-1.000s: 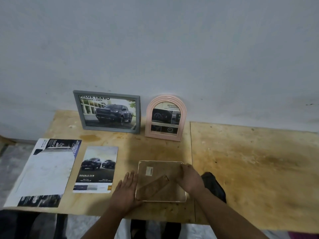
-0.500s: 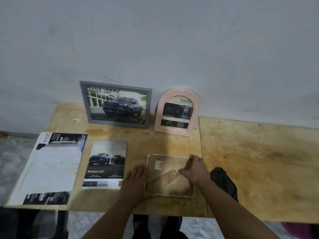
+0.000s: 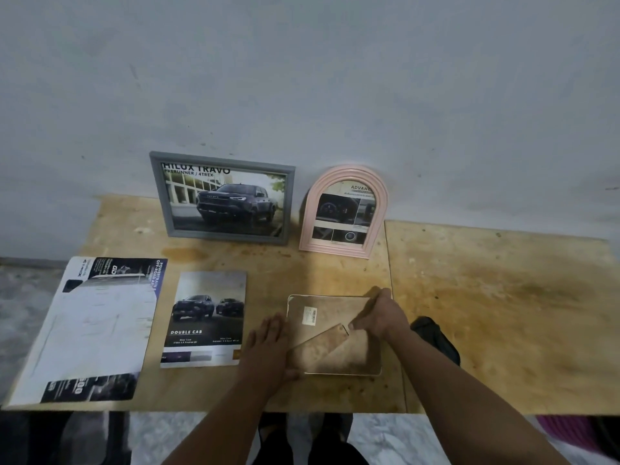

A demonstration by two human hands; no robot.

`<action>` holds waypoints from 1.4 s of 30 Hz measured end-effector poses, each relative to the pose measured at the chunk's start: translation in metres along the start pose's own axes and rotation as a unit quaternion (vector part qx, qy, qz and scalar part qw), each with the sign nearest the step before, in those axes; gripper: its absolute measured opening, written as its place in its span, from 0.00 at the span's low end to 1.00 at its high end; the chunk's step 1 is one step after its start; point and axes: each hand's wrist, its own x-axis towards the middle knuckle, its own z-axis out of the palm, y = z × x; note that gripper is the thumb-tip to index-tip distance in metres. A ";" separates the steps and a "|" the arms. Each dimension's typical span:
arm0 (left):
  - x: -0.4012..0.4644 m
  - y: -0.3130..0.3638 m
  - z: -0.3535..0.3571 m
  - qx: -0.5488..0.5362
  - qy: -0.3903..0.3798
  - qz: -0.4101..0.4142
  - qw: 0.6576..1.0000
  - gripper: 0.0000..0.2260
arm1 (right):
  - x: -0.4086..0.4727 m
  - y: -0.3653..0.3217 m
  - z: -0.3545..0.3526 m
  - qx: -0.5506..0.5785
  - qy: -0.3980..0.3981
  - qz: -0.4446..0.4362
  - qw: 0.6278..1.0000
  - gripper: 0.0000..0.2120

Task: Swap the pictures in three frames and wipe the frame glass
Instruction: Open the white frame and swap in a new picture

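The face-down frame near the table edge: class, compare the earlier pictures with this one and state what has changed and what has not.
The right hand has shifted from lying on the face-down frame to pinching the tip of its stand flap with its fingers. The left hand stays flat against the frame's left edge. The frame, grey frame, pink arched frame and leaflets keep their places.

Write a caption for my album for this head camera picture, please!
Two hands work on the face-down gold-rimmed frame on the wooden table, near two standing frames.
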 end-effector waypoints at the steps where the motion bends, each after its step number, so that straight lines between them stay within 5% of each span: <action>1: 0.000 0.000 0.000 -0.002 -0.004 0.000 1.000 0.54 | -0.004 -0.001 -0.001 0.015 -0.001 0.000 1.000 0.47; 5: -0.002 -0.001 0.003 -0.003 -0.002 0.004 1.000 0.53 | -0.012 0.004 -0.006 0.133 -0.020 -0.022 0.991 0.40; 10: -0.002 0.001 0.002 0.009 -0.005 0.000 1.000 0.53 | -0.027 0.029 -0.001 0.380 -0.048 -0.007 0.924 0.28; 15: 0.000 0.004 -0.001 0.019 -0.007 0.000 1.000 0.55 | -0.049 0.058 0.017 0.438 -0.002 0.084 0.895 0.13; 19: 0.002 0.003 0.000 0.020 -0.004 -0.010 1.000 0.55 | -0.053 0.069 0.002 0.488 0.029 0.074 0.869 0.14; 33: 0.008 0.012 -0.003 0.027 -0.024 -0.037 0.999 0.57 | 0.031 0.155 -0.154 0.416 0.218 0.086 0.879 0.15; 42: 0.007 0.014 -0.004 0.034 -0.013 -0.035 0.999 0.56 | 0.024 0.160 -0.140 0.247 0.296 0.033 0.922 0.21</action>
